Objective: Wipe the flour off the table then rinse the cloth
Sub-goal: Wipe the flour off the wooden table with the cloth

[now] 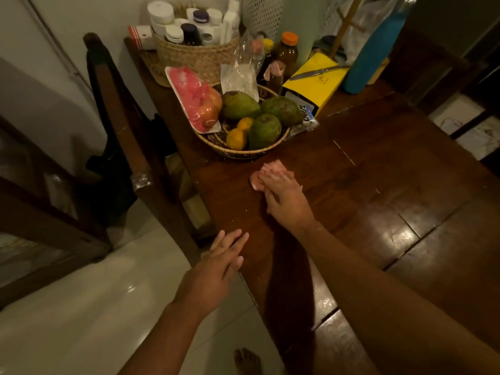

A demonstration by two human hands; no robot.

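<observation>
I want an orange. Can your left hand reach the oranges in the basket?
Probably yes: the left hand is free, the oranges sit at the near edge of the fruit basket, and the right hand on the cloth lies aside.

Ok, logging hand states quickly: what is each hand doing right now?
Left hand: open, fingers straight, holding nothing.
Right hand: open, pressing flat on the pink cloth.

The fruit basket [244, 155] sits at the left edge of the table [378, 158]. Right of the basket and nearer than it, bare boards leave wide room for a hand. Behind the basket a yellow box [319, 77], a blue bottle [373, 55] and a wicker basket of jars [197, 56] crowd the top. Left of the basket a chair [127, 142] stands just beside the table edge.
</observation>
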